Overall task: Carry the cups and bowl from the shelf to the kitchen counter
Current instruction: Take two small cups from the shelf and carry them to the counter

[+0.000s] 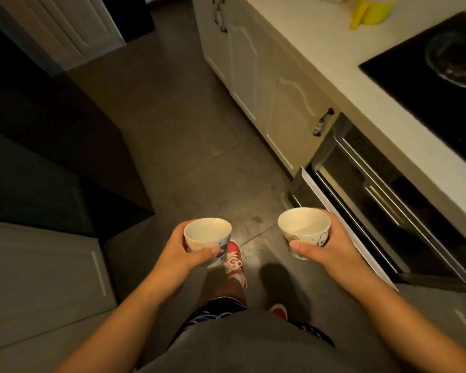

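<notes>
My left hand grips a small white cup with cartoon prints, held upright over the floor. Another white printed cup, slightly larger, sits upright in my right hand. Both cups look empty inside. The pale kitchen counter runs along the right side, well ahead of and above both hands. No bowl or shelf shows in this view.
A black stove top is set into the counter, with a yellow container at the far end. Cream cabinet doors and a steel built-in drawer unit stand below. Dark furniture lines the left. My red shoes stand on grey floor tiles.
</notes>
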